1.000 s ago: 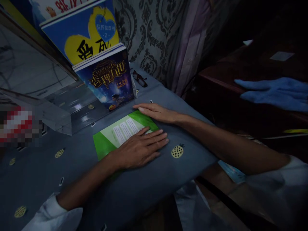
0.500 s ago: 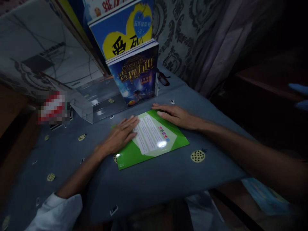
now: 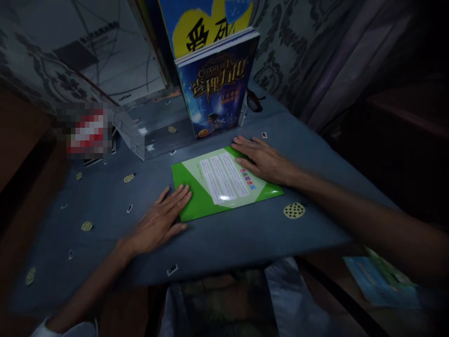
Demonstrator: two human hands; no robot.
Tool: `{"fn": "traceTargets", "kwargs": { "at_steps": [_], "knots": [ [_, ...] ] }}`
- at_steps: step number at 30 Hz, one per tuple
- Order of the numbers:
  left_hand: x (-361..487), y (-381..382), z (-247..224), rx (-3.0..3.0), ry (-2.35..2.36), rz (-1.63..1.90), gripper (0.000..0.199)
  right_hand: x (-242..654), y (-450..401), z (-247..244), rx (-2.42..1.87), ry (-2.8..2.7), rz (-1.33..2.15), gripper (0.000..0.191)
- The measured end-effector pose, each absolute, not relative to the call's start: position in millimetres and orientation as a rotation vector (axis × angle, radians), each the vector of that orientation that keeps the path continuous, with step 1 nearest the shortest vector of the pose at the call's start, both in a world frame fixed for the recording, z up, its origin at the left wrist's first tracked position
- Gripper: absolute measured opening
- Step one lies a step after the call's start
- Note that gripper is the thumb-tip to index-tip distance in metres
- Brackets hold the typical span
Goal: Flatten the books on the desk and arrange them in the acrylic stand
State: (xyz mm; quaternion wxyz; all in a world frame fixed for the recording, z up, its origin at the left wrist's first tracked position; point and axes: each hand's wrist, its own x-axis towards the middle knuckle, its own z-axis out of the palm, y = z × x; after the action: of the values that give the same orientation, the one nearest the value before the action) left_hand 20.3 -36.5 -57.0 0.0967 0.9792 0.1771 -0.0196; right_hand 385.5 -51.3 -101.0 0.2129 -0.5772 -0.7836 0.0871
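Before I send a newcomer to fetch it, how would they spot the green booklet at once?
On the pineapple-patterned cloth, find the dark blue book standing upright. Just in front, touched by the left hand and right hand, lies the green booklet. Unlike that neighbour, it lies flat, bright green with white text panels.

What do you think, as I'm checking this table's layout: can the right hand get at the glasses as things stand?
Probably yes: the right hand looks near the glasses, tablecloth lies between them, and the upright books stand left of that way.
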Motion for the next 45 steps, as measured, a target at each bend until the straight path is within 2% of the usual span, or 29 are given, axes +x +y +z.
{"fn": "traceTargets", "kwargs": {
  "at_steps": [10, 16, 22, 27, 35, 45],
  "knots": [
    [15, -93, -63, 3.035, 0.630, 0.095, 0.063, 379, -61, -102, -1.703, -2.163, 0.140, 0.056],
    [29, -100, -57, 3.122, 0.845, 0.077, 0.054, 377, -115, -107, -1.902, -2.022, -0.014, 0.057],
    [51, -65, -56, 3.175, 0.990, 0.024, 0.059, 368, -184, -114, -1.919, -1.994, -0.267, 0.056],
    [77, -18, -56, 3.109, 1.145, 0.051, 0.059, 343, -206, -110, -1.826, -2.036, -0.417, 0.057],
    [95, 33, -65, 2.944, 1.199, 0.142, 0.059, 324, -185, -103, -1.784, -2.040, -0.373, 0.047],
    [96, 37, -74, 2.901, 1.219, 0.287, 0.052, 339, -163, -84, -1.768, -2.100, -0.259, 0.042]
  ]
}}
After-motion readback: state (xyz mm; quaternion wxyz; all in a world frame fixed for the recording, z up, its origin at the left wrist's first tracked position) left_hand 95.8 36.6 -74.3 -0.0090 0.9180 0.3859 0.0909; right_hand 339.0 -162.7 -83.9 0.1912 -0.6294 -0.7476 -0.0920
